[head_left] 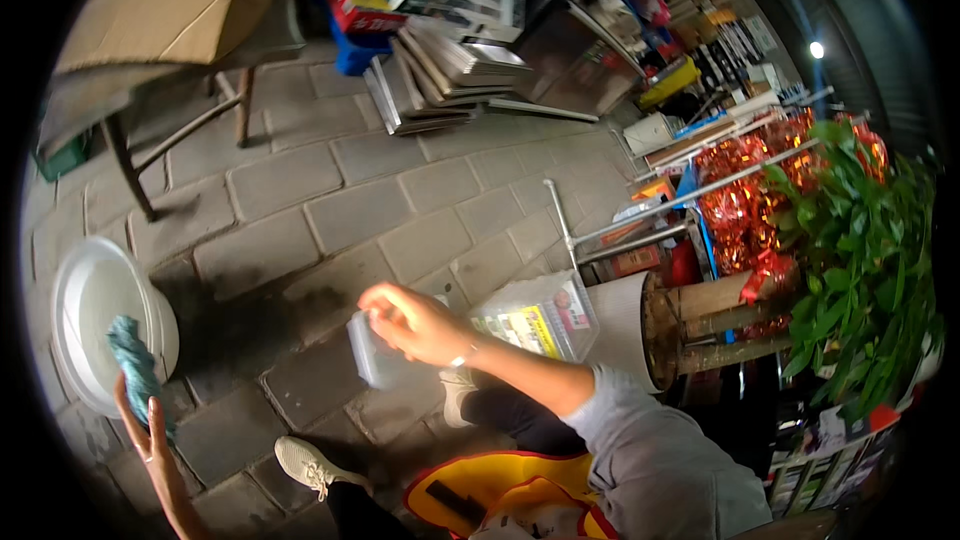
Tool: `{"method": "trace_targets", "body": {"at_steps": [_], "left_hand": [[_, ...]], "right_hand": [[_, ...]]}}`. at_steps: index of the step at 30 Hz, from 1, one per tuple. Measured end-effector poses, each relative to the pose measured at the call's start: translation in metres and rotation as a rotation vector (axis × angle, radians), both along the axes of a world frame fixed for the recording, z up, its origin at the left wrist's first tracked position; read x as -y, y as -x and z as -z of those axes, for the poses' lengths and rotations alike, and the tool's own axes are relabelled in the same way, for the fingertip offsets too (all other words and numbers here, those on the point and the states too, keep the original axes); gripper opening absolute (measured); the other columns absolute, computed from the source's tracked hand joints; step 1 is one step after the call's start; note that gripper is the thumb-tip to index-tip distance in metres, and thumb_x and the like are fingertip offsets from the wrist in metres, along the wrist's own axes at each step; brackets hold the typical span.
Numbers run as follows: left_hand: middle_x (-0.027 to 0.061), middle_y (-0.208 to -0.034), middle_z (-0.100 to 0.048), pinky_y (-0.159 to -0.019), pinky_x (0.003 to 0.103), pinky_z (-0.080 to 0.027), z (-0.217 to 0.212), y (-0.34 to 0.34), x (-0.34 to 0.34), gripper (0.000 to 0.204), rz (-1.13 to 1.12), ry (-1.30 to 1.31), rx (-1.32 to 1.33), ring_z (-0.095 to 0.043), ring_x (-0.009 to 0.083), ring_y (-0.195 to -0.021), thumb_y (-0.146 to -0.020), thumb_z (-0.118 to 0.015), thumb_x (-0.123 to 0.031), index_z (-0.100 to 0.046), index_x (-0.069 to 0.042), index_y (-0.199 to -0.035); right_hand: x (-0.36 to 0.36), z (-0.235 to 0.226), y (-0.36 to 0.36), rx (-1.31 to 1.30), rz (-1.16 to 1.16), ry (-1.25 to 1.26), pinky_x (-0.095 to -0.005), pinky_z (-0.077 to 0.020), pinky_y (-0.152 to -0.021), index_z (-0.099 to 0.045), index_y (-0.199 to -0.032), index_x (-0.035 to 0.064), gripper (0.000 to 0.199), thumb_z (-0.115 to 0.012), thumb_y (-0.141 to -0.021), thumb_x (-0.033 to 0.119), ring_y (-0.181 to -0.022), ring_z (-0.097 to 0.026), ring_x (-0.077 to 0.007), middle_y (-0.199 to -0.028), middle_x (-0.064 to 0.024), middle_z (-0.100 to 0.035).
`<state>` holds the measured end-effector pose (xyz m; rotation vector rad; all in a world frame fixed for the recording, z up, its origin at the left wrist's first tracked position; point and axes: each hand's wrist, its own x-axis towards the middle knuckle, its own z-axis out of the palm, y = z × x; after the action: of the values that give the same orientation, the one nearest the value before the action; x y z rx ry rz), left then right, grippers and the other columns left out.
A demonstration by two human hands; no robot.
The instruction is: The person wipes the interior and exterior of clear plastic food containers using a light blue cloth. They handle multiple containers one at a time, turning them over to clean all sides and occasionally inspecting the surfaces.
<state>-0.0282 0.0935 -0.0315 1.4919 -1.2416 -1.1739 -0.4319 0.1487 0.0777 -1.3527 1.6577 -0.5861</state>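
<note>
A twisted blue-green cloth (pixel 134 355) is in my left hand (pixel 150 440), which grips its lower end at the lower left. Its upper part hangs over the near side of a round white bucket (pixel 75 290). My right hand (pixel 420 325) is raised near the middle, somewhat blurred, with its fingers loosely bent and no object visible in them. Behind that hand, and partly hidden by it, a clear plastic container (pixel 368 352) stands on the paving. A larger clear plastic box (pixel 580 315) with a yellow label is just right of my right wrist.
A wooden-legged table (pixel 125 155) bearing cardboard (pixel 170 15) stands at the upper left. Flat metal trays (pixel 430 75) are stacked at the far middle. On the right are a metal-framed rack (pixel 640 215), red tinsel (pixel 735 200) and a potted plant (pixel 860 240). Grey paving (pixel 360 210) surrounds my shoes (pixel 310 465).
</note>
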Motion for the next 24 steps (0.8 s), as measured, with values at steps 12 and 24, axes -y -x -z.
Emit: {"method": "trace_targets", "body": {"at_steps": [12, 24], "left_hand": [[0.0141, -0.111, -0.057, -0.079, 0.040, -0.050, -0.220, 0.298, -0.030, 0.045, 0.666, 0.543, 0.456, -0.057, 0.0354, -0.100, -0.073, -0.068, -0.009, -0.053, -0.008, -0.116], [0.0013, -0.110, -0.062, -0.092, 0.026, -0.038, -0.190, 0.331, -0.069, 0.035, 0.131, -0.153, -0.805, -0.055, 0.0119, -0.101, -0.096, -0.048, -0.023, -0.053, -0.003, -0.125]], "right_hand": [[-0.035, -0.031, 0.051, 0.830, 0.038, 0.154, -0.0290, -0.0516, -0.080, -0.060, -0.114, 0.0043, 0.046, -0.070, -0.083, 0.036, -0.094, -0.061, -0.0126, -0.099, -0.0020, -0.063], [-0.060, -0.086, 0.059, 1.143, 0.665, 0.109, -0.0233, -0.0418, -0.056, -0.057, -0.109, 0.0124, 0.038, -0.049, -0.094, 0.047, -0.076, -0.056, -0.0072, -0.093, -0.0001, -0.061]]}}
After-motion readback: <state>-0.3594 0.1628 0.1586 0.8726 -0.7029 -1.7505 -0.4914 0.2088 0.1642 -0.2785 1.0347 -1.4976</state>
